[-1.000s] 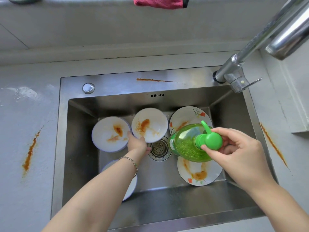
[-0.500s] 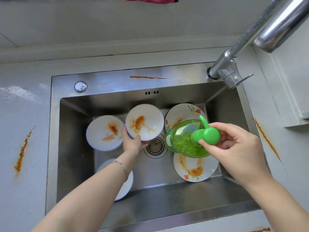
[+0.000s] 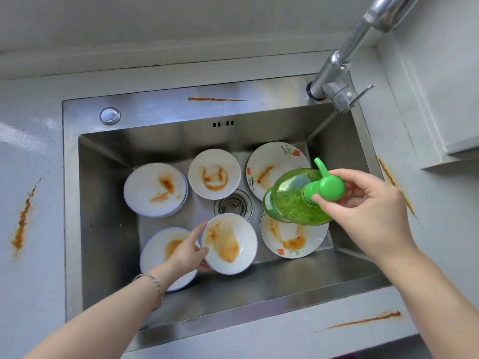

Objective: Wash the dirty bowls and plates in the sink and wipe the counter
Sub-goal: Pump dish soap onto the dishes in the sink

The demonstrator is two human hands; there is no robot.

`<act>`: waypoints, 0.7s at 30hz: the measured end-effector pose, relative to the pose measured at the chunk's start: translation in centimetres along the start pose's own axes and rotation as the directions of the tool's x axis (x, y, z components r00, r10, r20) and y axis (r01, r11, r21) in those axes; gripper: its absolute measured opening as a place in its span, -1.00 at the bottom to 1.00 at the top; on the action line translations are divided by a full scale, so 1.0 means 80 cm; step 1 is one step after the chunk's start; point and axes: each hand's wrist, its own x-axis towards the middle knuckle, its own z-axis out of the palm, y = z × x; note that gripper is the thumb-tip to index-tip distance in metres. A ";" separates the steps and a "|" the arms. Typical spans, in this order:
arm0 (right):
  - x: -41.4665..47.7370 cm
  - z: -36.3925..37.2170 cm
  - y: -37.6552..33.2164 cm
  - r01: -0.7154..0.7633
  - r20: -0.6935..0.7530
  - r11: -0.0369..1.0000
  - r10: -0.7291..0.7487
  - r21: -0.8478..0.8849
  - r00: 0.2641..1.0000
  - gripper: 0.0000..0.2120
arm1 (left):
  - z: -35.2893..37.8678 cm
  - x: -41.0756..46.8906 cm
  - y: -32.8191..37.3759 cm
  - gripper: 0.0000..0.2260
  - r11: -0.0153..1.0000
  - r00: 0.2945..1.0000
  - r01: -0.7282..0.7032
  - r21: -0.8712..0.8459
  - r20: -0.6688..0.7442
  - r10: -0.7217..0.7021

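Your left grip clasps the tilted bowl; your right grip, clamped on the soap bottle, hangs to its right.

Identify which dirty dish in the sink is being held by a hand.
The blue-rimmed bowl just in front of the drain: the left hand grips its rim and holds it tilted; the others lie flat.

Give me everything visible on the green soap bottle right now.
The soap bottle is translucent green plastic with green liquid inside, topped by an opaque green pump head and spout. The right hand grips it at the pump neck, holding it above the right side of the sink, over a stained flowered plate.
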 end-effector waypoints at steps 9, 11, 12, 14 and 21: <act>-0.003 0.004 0.002 0.021 -0.036 0.999 -0.023 -0.045 0.999 -0.63 | 0.036 0.014 0.008 -0.46 0.999 0.993 -0.007 0.052 -0.117 0.013; -0.005 0.006 0.000 0.047 -0.022 0.996 -0.049 -0.078 0.999 -0.63 | 0.035 0.013 0.003 -0.44 0.999 0.992 0.024 0.031 -0.126 -0.020; -0.006 0.007 -0.001 0.056 -0.014 0.995 -0.058 -0.085 0.998 -0.63 | 0.035 0.014 0.002 -0.43 0.999 0.991 0.040 0.037 -0.129 -0.035; -0.008 0.009 -0.003 0.066 -0.005 0.995 -0.066 -0.081 0.998 -0.62 | 0.030 0.012 -0.001 -0.44 0.997 0.990 0.061 0.043 -0.127 -0.055; -0.009 0.024 -0.019 0.110 0.052 0.992 -0.107 -0.064 0.993 -0.62 | -0.022 -0.006 -0.003 -0.69 0.974 0.944 0.045 -0.220 -0.309 -0.113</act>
